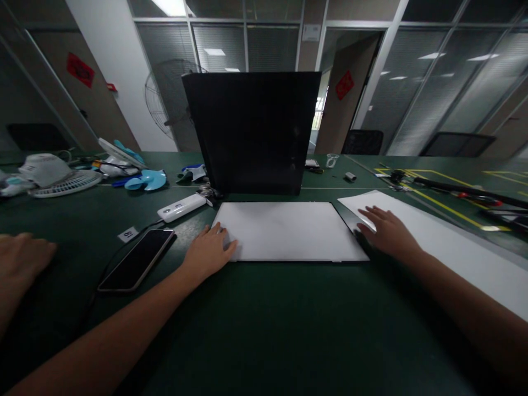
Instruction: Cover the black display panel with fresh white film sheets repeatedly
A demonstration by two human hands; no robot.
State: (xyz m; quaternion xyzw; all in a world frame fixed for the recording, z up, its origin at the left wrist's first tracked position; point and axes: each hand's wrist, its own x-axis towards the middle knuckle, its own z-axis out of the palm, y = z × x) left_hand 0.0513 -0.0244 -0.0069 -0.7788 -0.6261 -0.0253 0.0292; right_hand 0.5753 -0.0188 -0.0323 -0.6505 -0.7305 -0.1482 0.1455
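A flat white rectangular panel (284, 231) with a thin dark edge lies on the green table in front of me. My left hand (210, 250) rests on its left edge, fingers spread and holding nothing. Beyond the panel's right edge, my right hand (388, 232) lies over a large white sheet (437, 242), with its fingers stretched out. The near-left corner of that sheet reaches up to the panel. Behind the white panel a large black panel (256, 132) stands upright, leaning slightly; what supports it is hidden.
Left of my arm lie a dark-screened phone (138, 259), a white power bank (182, 208) with a cable, and a numbered tag (127, 235). Farther left are blue fan blades (146, 180) and fan parts. Another person's hand (25, 256) is at the left edge. Black rods (470, 190) lie far right.
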